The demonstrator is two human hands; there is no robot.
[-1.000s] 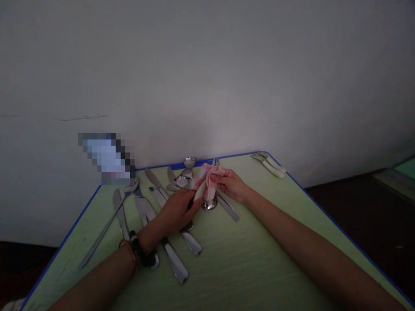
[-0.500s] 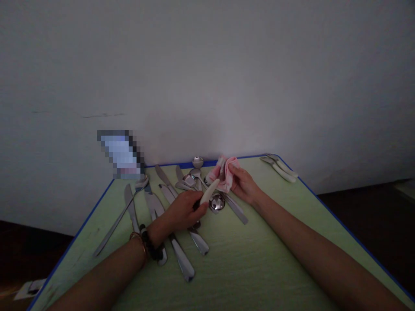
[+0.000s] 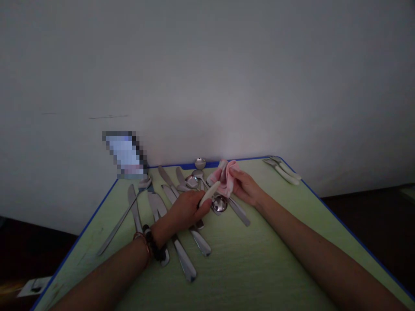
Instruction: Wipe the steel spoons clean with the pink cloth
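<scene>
My left hand [image 3: 188, 211] is closed around a white-handled utensil [image 3: 210, 193]. Its curved handle points up and to the right, while its other end is hidden by my fingers. Between thumb and fingers, my right hand [image 3: 246, 187] pinches a folded pink and white cloth [image 3: 227, 177]. The cloth hangs close to the handle's tip; whether they touch, I cannot tell. Just below the cloth lies a shiny round ladle bowl [image 3: 220, 203]. Several metal table knives [image 3: 184, 259] spread out beneath and around my left hand and wrist.
Two white-handled forks [image 3: 285, 173] lie at the table's far right corner. A blurred-out phone [image 3: 125, 151] leans on the wall at the back left, near a long-handled spoon [image 3: 121, 222]. Another ladle bowl [image 3: 200, 163] rests by the blue back edge of the green table [image 3: 253, 263].
The whole view has shifted slightly to the right. Both hands keep their holds; the cloth has changed its folds a little near the handle tip.
</scene>
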